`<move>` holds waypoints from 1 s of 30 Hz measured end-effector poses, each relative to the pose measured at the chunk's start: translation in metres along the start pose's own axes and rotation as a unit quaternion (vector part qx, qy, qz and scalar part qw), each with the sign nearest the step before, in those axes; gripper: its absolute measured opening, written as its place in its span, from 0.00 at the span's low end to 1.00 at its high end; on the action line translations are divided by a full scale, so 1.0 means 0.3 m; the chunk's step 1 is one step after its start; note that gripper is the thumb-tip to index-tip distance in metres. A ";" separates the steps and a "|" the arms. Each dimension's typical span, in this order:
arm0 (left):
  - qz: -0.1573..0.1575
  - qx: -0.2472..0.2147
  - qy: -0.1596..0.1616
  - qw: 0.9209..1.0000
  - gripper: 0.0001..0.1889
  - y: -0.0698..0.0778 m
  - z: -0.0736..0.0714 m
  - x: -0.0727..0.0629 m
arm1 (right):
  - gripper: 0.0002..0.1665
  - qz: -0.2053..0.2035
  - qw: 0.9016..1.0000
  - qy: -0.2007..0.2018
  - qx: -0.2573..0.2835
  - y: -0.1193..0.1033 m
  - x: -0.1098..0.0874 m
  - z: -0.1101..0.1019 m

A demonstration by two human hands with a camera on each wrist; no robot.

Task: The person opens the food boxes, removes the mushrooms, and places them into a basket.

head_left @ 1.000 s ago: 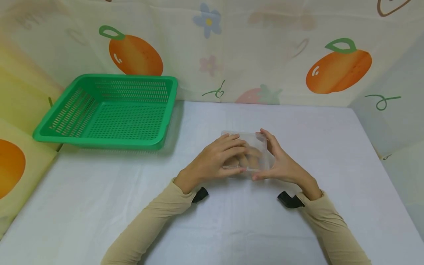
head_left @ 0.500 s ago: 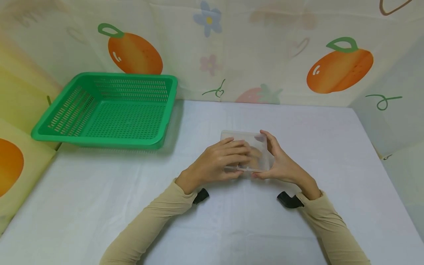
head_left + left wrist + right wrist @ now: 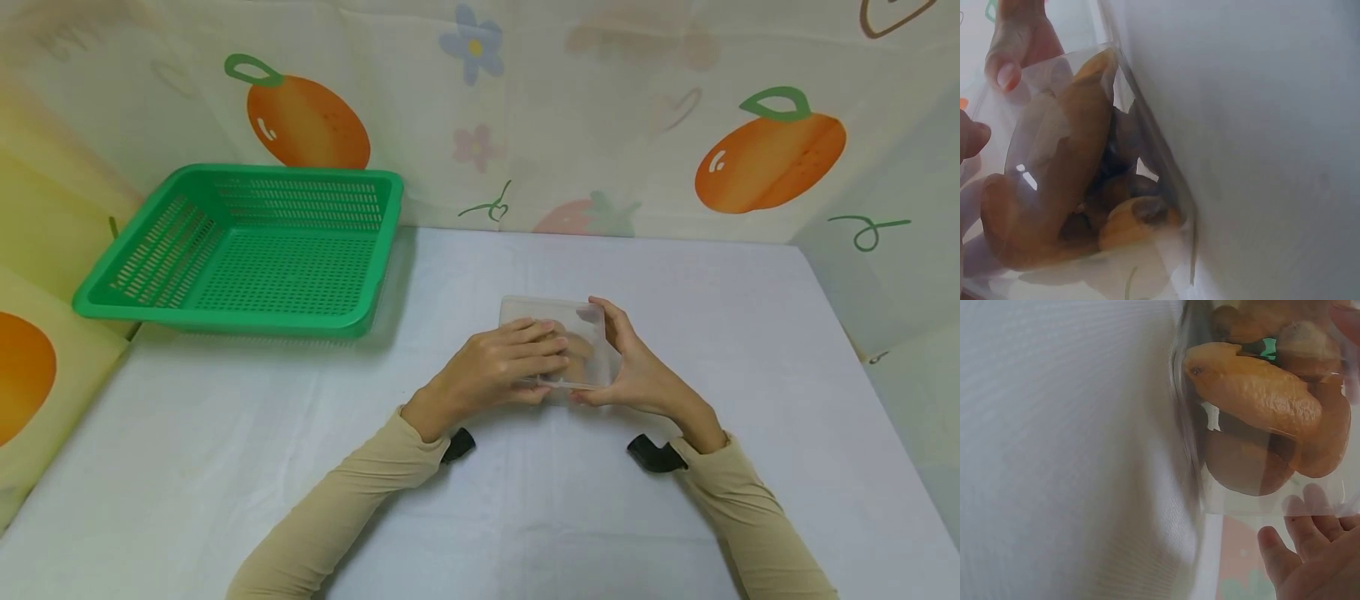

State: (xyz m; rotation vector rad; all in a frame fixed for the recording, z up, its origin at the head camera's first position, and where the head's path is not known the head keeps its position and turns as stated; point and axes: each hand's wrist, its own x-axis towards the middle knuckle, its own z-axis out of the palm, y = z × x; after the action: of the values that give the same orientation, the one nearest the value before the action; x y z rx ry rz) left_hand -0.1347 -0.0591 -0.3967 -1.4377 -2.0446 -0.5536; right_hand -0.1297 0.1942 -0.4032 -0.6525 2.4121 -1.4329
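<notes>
A clear plastic box (image 3: 600, 358) stands on the table in front of me, with several tan-orange, oblong and rounded pieces (image 3: 1254, 387) piled inside. Their kind is unclear through the plastic. My right hand (image 3: 641, 371) grips the box at its right end, thumb on the near side and fingers round the far side. Across the left part of its top lie the outstretched fingers of my left hand (image 3: 495, 362), with the thumb low by the near edge. In the left wrist view the box wall (image 3: 1154, 131) stands close to the white cloth, and the pieces press near it.
A green slatted basket (image 3: 288, 321) sits at the back left. White cloth (image 3: 712, 292) covers the table, and a fruit-printed curtain (image 3: 600, 125) hangs behind it. Black camera mounts (image 3: 656, 454) jut from under both sleeves.
My left hand's fingers have shifted slightly toward me and to the right across the box top, and its thumb has drawn back. My right hand and the box have barely moved.
</notes>
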 end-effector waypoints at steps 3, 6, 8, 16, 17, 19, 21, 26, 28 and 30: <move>0.016 0.023 0.008 1.000 0.17 0.002 0.005 -0.001 | 0.71 -0.001 1.000 0.003 0.000 0.002 0.000 0.000; 0.030 0.040 0.012 0.999 0.16 0.003 0.009 -0.002 | 0.71 -0.001 1.000 0.006 -0.001 0.004 0.000 0.000; 0.033 0.044 0.013 0.998 0.16 0.005 0.009 -0.002 | 0.71 -0.002 1.000 0.008 -0.001 0.004 0.000 0.000; 0.043 0.057 0.009 0.997 0.17 0.005 0.010 -0.008 | 0.72 0.002 1.000 0.013 -0.005 0.009 0.002 0.001; 0.046 0.057 0.008 0.997 0.17 0.004 0.010 -0.009 | 0.72 0.002 1.000 0.013 -0.004 0.010 0.002 0.001; 0.047 0.052 0.008 0.997 0.17 0.002 0.007 -0.010 | 0.72 0.002 1.000 0.014 -0.002 0.012 0.001 0.002; 0.046 0.042 0.006 0.998 0.17 -0.001 0.003 -0.012 | 0.72 0.002 1.000 0.013 0.001 0.014 0.001 0.004; 0.034 0.010 -0.002 0.999 0.18 -0.009 -0.008 -0.014 | 0.72 -0.008 1.000 0.009 0.006 0.015 0.000 0.008; 0.033 0.006 -0.003 0.999 0.18 -0.009 -0.009 -0.011 | 0.72 -0.009 1.000 0.008 0.004 0.013 0.000 0.007; 0.036 0.009 0.000 0.999 0.17 -0.007 -0.006 -0.007 | 0.72 -0.007 1.000 0.010 0.000 0.010 0.000 0.004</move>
State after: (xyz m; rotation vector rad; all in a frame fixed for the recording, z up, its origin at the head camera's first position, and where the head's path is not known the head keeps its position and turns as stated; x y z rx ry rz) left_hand -0.1358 -0.0624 -0.3967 -1.4935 -1.9850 -0.5052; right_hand -0.1298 0.1947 -0.4065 -0.6583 2.4278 -1.4514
